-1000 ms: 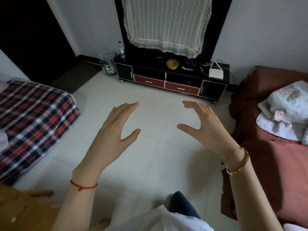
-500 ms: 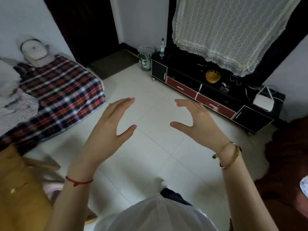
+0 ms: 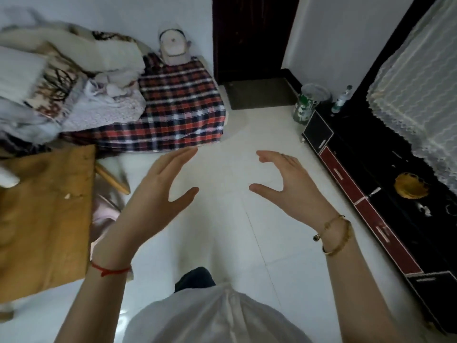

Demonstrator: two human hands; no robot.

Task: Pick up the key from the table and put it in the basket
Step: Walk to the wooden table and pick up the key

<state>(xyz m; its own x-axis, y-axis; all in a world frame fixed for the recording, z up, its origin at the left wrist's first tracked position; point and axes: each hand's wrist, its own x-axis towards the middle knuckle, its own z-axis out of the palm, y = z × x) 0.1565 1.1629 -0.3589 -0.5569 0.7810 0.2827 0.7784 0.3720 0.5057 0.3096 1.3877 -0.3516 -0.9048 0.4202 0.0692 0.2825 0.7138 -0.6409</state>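
Observation:
My left hand (image 3: 155,191) and my right hand (image 3: 289,184) are both raised over the white tiled floor, fingers spread, holding nothing. A small yellow woven basket (image 3: 410,185) sits on top of the black low cabinet (image 3: 371,154) at the right. A wooden table (image 3: 44,219) stands at the left, with a small pale scrap on its top. I cannot make out a key in this blurred view.
A bed with a red plaid cover (image 3: 178,107) and piled bedding (image 3: 61,78) fills the upper left. A dark doorway (image 3: 247,38) lies ahead. A patterned bin (image 3: 306,102) and a bottle (image 3: 342,99) stand by the cabinet's far end. A lace cloth (image 3: 415,78) hangs at the right.
My view has swung left: the cabinet and basket slid to the right edge, the bed and wooden table came into view. Both hands kept their open pose.

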